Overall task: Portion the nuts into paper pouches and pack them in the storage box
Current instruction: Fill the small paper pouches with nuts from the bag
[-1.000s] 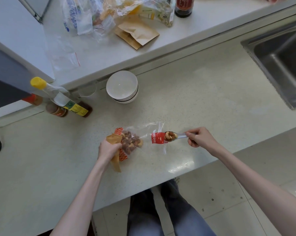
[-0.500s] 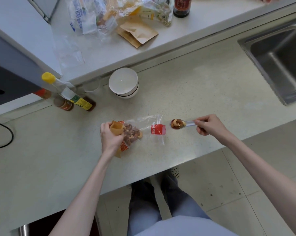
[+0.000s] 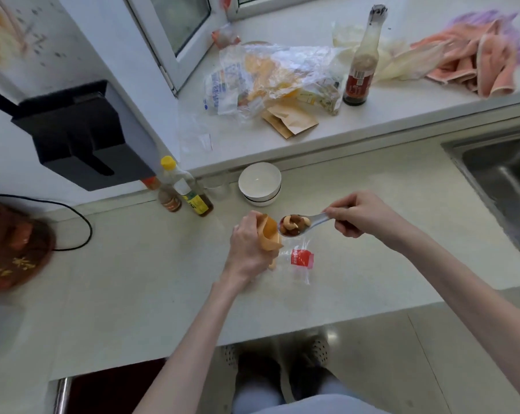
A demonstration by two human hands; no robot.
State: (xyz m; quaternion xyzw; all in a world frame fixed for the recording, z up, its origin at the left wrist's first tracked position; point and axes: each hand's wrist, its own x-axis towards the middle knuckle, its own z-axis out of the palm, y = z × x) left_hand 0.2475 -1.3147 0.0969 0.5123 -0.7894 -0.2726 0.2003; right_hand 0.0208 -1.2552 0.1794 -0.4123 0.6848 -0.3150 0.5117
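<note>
We see the pale worktop [image 3: 133,279] filling most of the view, steel sink [image 3: 500,180] set into it at far right, raised ledge [image 3: 402,115] behind. On the ledge: crumpled plastic bags [image 3: 270,76], spare paper pouches [image 3: 291,121] half under them, a dark sauce bottle [image 3: 361,61], a pink cloth [image 3: 474,64]. Black wall-mounted unit [image 3: 79,135] at upper left, brown lid-like object [image 3: 10,246] at left edge, blurred. Below the ledge step: white bowl [image 3: 260,183], upside down, and two condiment bottles [image 3: 187,192] just beside each other. Nut bag [image 3: 297,264], clear plastic with a red label, lies flat on the worktop under our hands. Left hand [image 3: 249,246] is closed around a paper pouch [image 3: 269,234], held upright with its mouth open toward the right. Right hand [image 3: 357,216] pinches the handle of a metal spoon [image 3: 300,224]; the spoon bowl sits at the pouch mouth, touching or just beside its rim, we can't tell which. Spoon carries mixed nuts [image 3: 293,224], cashews plus darker ones. No storage box visible to us in this view.
</note>
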